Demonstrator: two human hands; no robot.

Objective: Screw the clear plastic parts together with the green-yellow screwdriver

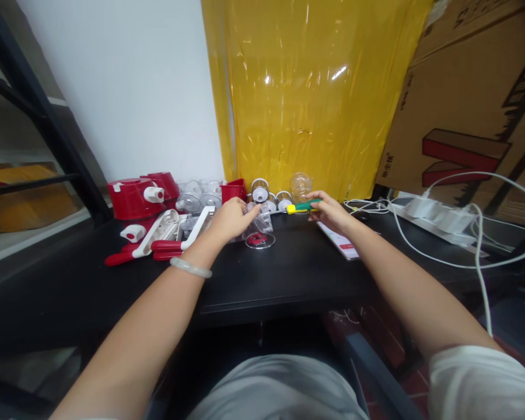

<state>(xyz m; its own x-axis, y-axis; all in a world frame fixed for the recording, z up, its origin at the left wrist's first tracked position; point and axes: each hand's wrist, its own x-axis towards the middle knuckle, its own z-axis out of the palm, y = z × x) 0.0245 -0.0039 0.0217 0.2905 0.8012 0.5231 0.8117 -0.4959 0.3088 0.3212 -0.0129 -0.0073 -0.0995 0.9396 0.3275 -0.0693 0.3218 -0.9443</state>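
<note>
My right hand (326, 211) is closed around the green and yellow handle of a screwdriver (303, 206), whose thin shaft points left. My left hand (236, 219) is at the clear plastic parts (263, 220) in the middle of the black table, its fingers closed on one of them. Just below its fingertips lies a clear round dish (259, 240) with small red pieces in it. Several white and silver round parts (260, 191) stand behind, between the two hands. Part of what the left fingers grip is hidden.
Red housings (135, 199) and white parts with red handles (168, 248) lie at the left. A red bin (233, 191) stands behind my left hand. A tablet or phone (339, 239) lies beneath my right hand. At the right are a power strip (437, 221) with white cables and a large cardboard box (468, 111).
</note>
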